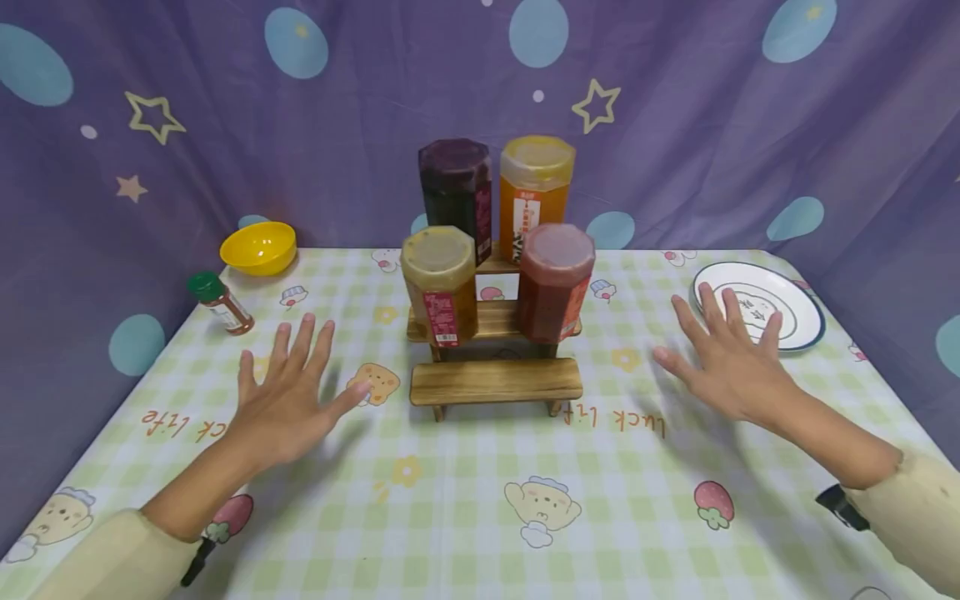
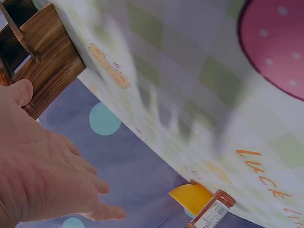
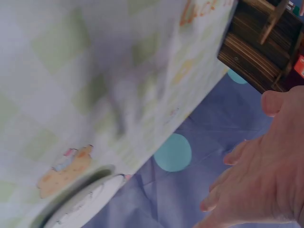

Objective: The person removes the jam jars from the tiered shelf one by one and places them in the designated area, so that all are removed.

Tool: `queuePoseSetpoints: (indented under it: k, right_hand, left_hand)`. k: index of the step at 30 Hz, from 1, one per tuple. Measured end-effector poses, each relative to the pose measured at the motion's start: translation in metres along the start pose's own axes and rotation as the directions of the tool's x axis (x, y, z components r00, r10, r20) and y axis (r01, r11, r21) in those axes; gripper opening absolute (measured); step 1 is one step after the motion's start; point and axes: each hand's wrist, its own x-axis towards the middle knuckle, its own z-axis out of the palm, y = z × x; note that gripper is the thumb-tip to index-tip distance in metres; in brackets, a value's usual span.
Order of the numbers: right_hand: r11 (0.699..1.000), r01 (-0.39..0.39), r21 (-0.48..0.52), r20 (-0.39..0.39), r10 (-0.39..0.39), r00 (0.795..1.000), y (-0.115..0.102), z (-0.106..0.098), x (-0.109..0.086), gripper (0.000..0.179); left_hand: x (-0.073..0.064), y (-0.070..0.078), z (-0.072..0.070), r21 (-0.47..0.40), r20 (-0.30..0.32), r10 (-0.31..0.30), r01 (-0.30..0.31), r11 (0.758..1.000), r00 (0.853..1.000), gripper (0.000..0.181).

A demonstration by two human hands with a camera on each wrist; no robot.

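Observation:
My left hand (image 1: 288, 408) hovers above the tablecloth with its fingers spread, holding nothing; a green-capped spice bottle (image 1: 222, 303) is the nearest loose thing to it. On the other side my right hand (image 1: 731, 367) is likewise spread in the air, just in front of a white plate (image 1: 806, 315). Between the hands stands a stepped wooden rack (image 1: 495, 382). Its middle step bears a jar with a yellowish lid (image 1: 442, 283) and a red jar (image 1: 555, 283). On the top step are a dark purple jar (image 1: 456, 192) and an orange jar (image 1: 536, 196). The lowest step carries nothing.
At the back left corner sits a yellow bowl (image 1: 259, 250), behind the spice bottle. A checked tablecloth (image 1: 465, 517) with cartoon prints covers the table. A purple curtain (image 1: 375, 108) hangs right behind the table's far edge.

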Motion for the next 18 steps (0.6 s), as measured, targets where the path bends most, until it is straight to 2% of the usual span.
queuePoseSetpoints:
  k: [10, 18]
  right_hand:
    - [1.0, -0.006, 0.022, -0.059, 0.008, 0.998, -0.008, -0.023, 0.011, 0.083]
    - [0.995, 0.013, 0.1, -0.126, 0.0, 0.992, -0.015, -0.036, 0.017, 0.083]
  left_hand:
    - [0.004, 0.011, -0.002, -0.076, -0.027, 0.002, -0.004, 0.997, 1.0, 0.091]
    - [0.008, 0.021, -0.004, -0.216, -0.041, 0.002, -0.011, 0.976, 0.999, 0.092]
